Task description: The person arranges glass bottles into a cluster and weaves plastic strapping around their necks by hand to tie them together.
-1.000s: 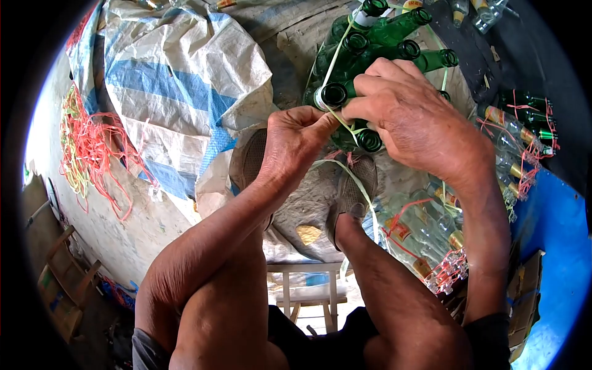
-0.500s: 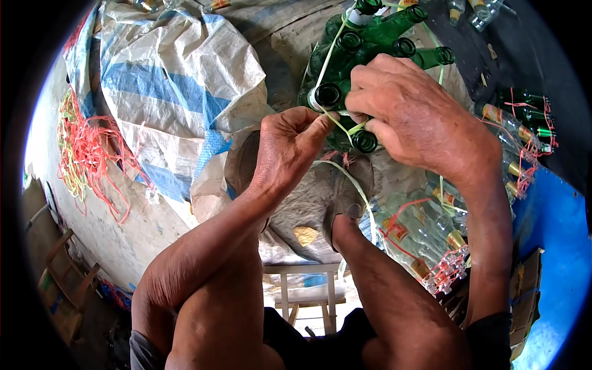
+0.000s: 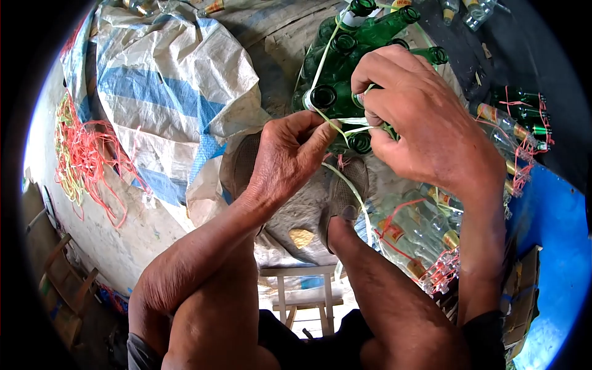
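Note:
Several green glass bottles (image 3: 333,66) stand bunched together in front of me, with a pale yellow-green plastic string (image 3: 325,52) running around their necks. My left hand (image 3: 285,157) pinches the string between thumb and forefinger at the near side of the bunch. Beyond the near bottle mouths, my right hand (image 3: 428,120) has its fingers curled, with the thumb and forefinger closed on another stretch of the string. Between the two hands the strands cross above a bottle mouth. The right hand hides part of the bunch. A loose tail of string hangs down towards my right foot.
Clear bottles (image 3: 410,231) tied with red string lie by my right leg, with more tied bottles (image 3: 521,120) farther right. A white-and-blue woven sheet (image 3: 179,80) spreads at the left, beside a tangle of red string (image 3: 102,157). A wooden stool (image 3: 296,271) shows between my legs.
My right hand has drawn slightly away from my left, and the strand between them looks straighter. The whole view has shifted a little.

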### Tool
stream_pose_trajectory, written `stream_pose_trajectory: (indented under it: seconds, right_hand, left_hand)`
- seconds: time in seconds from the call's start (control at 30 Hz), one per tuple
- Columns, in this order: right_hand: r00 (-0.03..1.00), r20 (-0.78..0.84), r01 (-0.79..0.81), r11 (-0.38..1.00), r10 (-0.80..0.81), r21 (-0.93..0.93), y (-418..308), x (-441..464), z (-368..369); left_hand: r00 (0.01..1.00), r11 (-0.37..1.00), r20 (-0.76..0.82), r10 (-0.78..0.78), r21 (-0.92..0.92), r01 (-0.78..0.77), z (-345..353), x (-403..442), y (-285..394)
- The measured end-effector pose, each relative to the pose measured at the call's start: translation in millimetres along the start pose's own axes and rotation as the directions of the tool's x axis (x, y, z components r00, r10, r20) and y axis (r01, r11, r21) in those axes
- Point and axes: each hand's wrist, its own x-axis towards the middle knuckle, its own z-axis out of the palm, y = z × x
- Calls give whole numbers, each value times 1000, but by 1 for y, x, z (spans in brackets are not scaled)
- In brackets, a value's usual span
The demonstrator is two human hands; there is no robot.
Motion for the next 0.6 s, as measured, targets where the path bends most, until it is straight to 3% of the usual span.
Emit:
stream_pose_trajectory:
  seconds: [0.37, 0.6]
  right_hand:
    - [989, -126, -103, 983, 84, -152, -15, -12, -8]
    - [979, -152, -155, 978, 133, -139, -10, -16, -9]
  left_hand:
    - [999, 998, 26, 47, 33, -48, -3, 0, 3]
    - [995, 993, 33, 98, 61, -100, -2, -3, 10]
